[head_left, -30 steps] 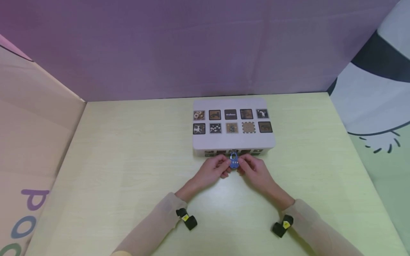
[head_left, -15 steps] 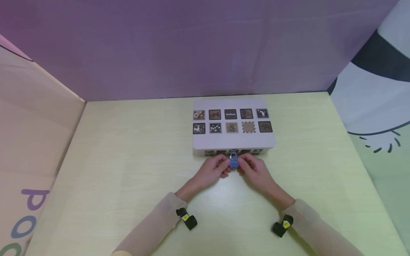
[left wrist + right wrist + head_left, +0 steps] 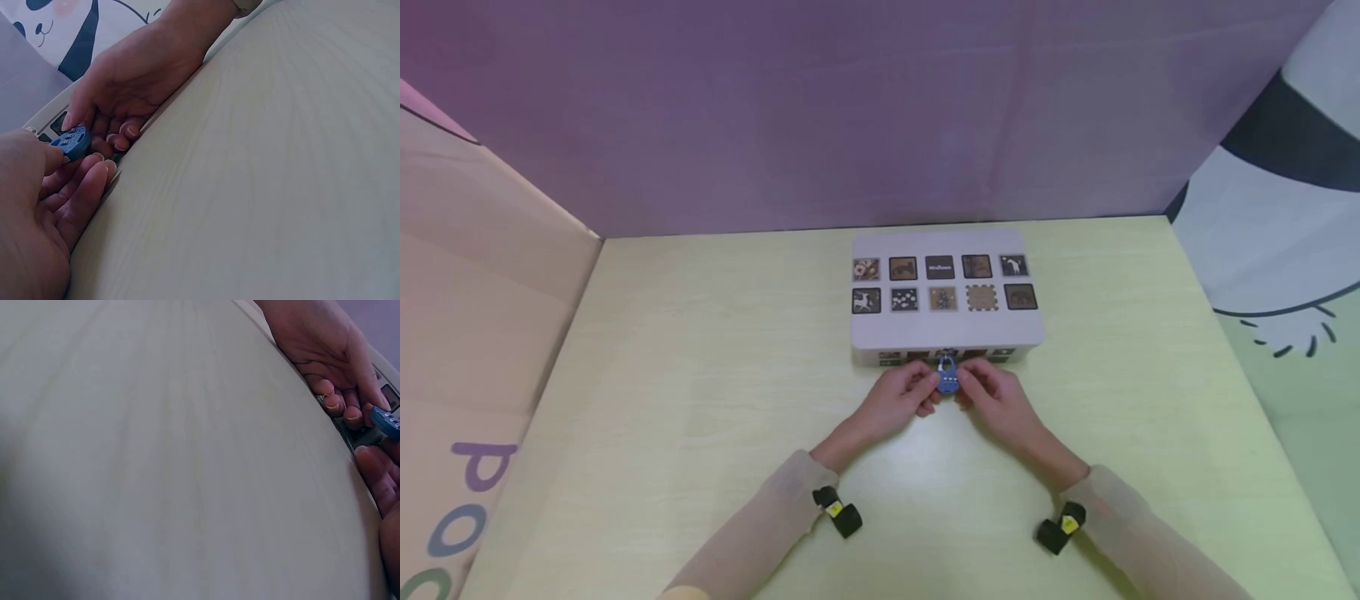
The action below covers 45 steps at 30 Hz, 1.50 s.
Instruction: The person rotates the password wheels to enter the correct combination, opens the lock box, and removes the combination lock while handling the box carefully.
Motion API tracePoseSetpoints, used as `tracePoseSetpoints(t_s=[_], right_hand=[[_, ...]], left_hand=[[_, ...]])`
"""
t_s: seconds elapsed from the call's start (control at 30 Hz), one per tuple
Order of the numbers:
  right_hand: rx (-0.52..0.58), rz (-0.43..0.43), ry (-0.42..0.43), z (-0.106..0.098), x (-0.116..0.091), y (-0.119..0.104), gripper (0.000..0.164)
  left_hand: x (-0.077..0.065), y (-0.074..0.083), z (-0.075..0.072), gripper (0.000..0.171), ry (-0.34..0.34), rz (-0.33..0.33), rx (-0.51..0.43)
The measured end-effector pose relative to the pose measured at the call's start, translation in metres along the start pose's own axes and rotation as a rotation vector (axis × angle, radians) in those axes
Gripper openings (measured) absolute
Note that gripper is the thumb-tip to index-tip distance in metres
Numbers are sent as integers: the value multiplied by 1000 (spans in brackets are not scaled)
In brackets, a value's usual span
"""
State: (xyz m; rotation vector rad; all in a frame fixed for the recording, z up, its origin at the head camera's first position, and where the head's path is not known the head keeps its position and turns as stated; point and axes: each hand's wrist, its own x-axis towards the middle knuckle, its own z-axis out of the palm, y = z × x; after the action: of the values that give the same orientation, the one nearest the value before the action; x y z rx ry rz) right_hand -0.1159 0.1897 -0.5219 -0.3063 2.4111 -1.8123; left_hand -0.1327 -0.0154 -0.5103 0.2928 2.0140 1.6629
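Observation:
A small blue combination padlock [image 3: 947, 382] is at the front of a white box [image 3: 947, 331], its shackle up against the box's front side. My left hand [image 3: 891, 402] pinches the padlock's left side between thumb and fingers. From the right, my right hand [image 3: 1000, 402] pinches the other side. In the left wrist view the padlock [image 3: 75, 144] lies tilted between both thumbs, number dials facing up. Only part of the padlock [image 3: 386, 422] shows at the edge of the right wrist view. Whether the shackle is latched, I cannot tell.
The box lid carries two rows of dark and brown picture squares. It stands on a pale wooden table [image 3: 715, 358] near a purple back wall [image 3: 820, 117]. Printed panels stand at left and right. Black camera straps [image 3: 838, 512] sit on both sleeves.

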Motion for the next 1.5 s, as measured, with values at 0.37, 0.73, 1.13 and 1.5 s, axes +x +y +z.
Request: tracePoseSetpoints(t_s=[0.37, 0.73, 1.13, 1.5], right_hand=[[61, 169, 26, 2, 5, -10, 27], [131, 252, 90, 6, 9, -21, 34], [134, 262, 81, 6, 10, -22, 34], [116, 243, 56, 6, 10, -24, 31]], left_hand=[[-2, 1, 1, 23, 24, -5, -8], [-3, -1, 2, 23, 36, 0, -13], [-4, 0, 2, 24, 44, 10, -15], [-3, -3, 2, 23, 52, 14, -22]])
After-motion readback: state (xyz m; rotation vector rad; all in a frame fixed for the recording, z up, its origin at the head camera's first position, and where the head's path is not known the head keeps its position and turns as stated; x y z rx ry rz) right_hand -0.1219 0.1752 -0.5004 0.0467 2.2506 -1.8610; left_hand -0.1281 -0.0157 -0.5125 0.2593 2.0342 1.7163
